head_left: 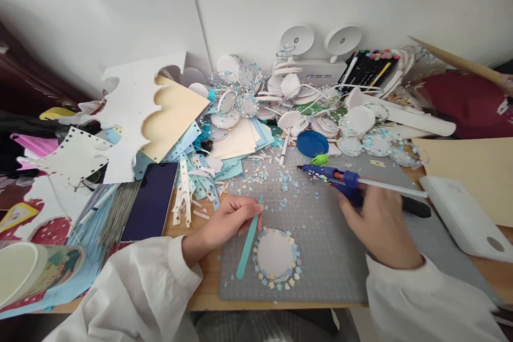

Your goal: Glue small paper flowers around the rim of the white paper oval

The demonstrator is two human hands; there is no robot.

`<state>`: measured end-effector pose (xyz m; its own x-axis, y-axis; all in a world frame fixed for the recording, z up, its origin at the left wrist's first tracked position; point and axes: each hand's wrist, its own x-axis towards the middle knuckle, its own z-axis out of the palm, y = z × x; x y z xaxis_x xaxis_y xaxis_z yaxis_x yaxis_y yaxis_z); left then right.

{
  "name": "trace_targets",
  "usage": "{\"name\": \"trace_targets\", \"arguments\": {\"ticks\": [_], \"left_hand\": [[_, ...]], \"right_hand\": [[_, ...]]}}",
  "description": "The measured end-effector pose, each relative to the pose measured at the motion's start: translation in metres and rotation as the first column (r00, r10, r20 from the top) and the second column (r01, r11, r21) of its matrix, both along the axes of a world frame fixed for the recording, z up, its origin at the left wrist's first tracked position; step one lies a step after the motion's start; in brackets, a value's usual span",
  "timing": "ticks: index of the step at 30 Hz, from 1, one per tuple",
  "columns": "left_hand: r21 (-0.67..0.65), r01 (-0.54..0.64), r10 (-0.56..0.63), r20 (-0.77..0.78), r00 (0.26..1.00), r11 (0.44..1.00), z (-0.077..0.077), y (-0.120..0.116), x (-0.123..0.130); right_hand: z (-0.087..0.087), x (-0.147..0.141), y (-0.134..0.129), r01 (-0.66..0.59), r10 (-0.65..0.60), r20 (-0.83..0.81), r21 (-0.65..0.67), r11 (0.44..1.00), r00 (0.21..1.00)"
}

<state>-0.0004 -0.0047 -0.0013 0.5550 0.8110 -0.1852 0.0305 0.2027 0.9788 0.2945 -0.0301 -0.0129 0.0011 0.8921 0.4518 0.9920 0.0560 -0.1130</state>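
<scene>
My left hand pinches the upper end of a flat teal stick, which slants down over the grey cutting mat. Just right of the stick lies a round white disc ringed with small blue and yellow stars. My right hand is closed around the handle of a blue glue gun; a long white glue stick juts from its back, and its nozzle points left. Part of the handle is hidden by the fingers.
Loose stars are scattered over the mat. Behind are a blue lid, white discs and pens. A phone, paper strips and a cup are at left. A white device lies at right.
</scene>
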Motion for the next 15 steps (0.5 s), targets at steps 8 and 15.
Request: {"name": "trace_targets", "arguments": {"ticks": [8, 15], "left_hand": [[-0.025, -0.038, 0.040, 0.048, 0.998, 0.999, 0.000, 0.000, 0.002], [-0.071, -0.105, 0.112, 0.096, 0.989, 0.992, -0.002, 0.000, 0.004]], "right_hand": [[0.055, -0.031, -0.046, -0.252, 0.244, -0.068, -0.154, 0.956, 0.967], [0.062, -0.107, -0.011, -0.795, 0.795, 0.025, 0.045, 0.605, 0.606]]}}
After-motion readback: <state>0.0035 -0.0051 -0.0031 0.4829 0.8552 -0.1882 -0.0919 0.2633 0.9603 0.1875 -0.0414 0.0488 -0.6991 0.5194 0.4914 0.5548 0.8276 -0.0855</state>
